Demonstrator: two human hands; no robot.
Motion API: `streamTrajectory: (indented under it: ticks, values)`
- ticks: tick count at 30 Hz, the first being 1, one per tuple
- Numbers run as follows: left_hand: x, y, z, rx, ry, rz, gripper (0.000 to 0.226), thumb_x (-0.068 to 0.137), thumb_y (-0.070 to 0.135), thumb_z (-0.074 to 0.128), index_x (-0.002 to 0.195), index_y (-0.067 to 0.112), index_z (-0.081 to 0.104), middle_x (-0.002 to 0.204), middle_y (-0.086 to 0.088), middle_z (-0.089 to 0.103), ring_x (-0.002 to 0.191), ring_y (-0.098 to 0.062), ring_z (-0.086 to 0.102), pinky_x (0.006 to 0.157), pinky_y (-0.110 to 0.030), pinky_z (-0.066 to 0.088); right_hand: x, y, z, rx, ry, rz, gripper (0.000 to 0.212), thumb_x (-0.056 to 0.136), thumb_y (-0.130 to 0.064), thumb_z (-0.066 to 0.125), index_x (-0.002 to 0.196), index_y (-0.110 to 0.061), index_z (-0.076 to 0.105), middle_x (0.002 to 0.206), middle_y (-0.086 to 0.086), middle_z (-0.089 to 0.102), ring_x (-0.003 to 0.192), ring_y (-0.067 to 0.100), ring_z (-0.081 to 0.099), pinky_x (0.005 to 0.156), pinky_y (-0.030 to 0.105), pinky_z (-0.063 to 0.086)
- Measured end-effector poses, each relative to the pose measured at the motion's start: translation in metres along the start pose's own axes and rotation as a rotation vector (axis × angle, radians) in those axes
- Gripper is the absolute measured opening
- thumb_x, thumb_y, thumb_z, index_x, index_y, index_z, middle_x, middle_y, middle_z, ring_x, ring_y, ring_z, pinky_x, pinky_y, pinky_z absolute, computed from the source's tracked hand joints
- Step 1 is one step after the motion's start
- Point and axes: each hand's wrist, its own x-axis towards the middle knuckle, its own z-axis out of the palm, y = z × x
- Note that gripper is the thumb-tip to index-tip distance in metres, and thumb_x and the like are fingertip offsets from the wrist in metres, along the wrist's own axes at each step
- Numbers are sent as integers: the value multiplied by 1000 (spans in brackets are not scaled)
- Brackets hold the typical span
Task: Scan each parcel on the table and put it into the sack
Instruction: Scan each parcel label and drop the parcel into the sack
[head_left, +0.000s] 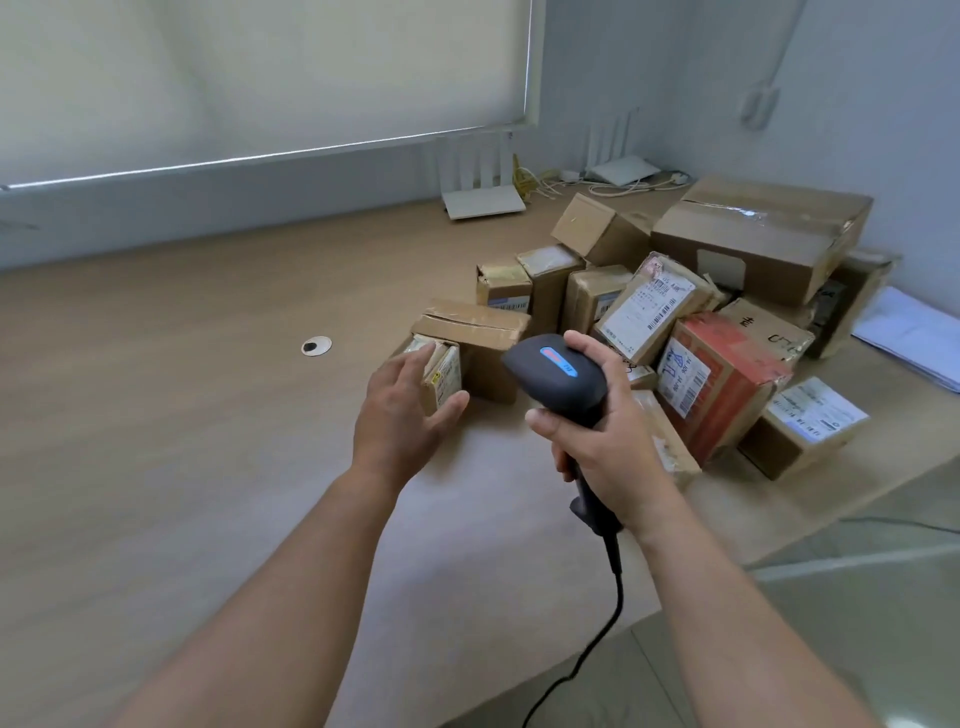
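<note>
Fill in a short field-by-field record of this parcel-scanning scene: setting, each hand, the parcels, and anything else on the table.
setting: light wooden table below a window blind
right hand: grips the dark grey handheld barcode scanner, cable trailing down
left hand: fingers open, reaching to the small brown cardboard parcel at the near left of the pile
pile: brown cardboard parcels, one red box with a white label, one large taped carton at the back
other: two white routers near the wall
sack: not in view

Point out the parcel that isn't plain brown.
The red box, right of the scanner, bearing a white label; the other parcels are brown cardboard.
</note>
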Motion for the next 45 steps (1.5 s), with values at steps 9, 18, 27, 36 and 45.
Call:
streamTrajectory:
  ticks: [9, 18, 27, 36, 45]
  values:
    - [78, -47, 43, 203, -187, -144, 76, 89, 53, 52, 151, 20, 21, 153, -8, 26, 140, -26, 22, 112, -37, 22, 42, 23, 12, -31, 104, 91, 69, 84, -1, 72, 124, -50, 46, 106, 14, 57, 53, 22, 48, 46, 28, 44]
    - [85, -67, 30, 460, -237, -202, 74, 89, 46, 48, 151, 26, 13, 153, -8, 25, 136, -30, 27, 106, -40, 27, 69, 43, 30, -2, 16, 117, 69, 83, -2, 73, 125, -49, 47, 113, 10, 57, 51, 23, 48, 44, 30, 44]
    - [31, -87, -3, 558, -343, -285, 81, 81, 46, 51, 149, 42, 6, 134, -8, 43, 122, -30, 38, 98, -38, 34, 78, 38, 50, 70, -86, 89, 69, 83, 6, 70, 126, -41, 45, 106, 5, 58, 45, 18, 45, 40, 26, 41]
    - [14, -83, 6, 578, -318, -374, 83, 74, 76, 51, 134, 19, 41, 145, -7, 34, 130, -29, 36, 97, -40, 37, 73, 37, 40, 95, -135, 92, 69, 84, 6, 69, 129, -41, 44, 117, 9, 54, 45, 15, 47, 41, 23, 41]
    - [42, -77, 6, 625, -488, -387, 62, 78, 51, 65, 123, 19, 38, 128, -4, 53, 122, -27, 36, 85, -36, 42, 70, 37, 16, 73, -158, 104, 70, 85, 0, 72, 130, -46, 44, 121, 6, 53, 47, 18, 49, 44, 25, 43]
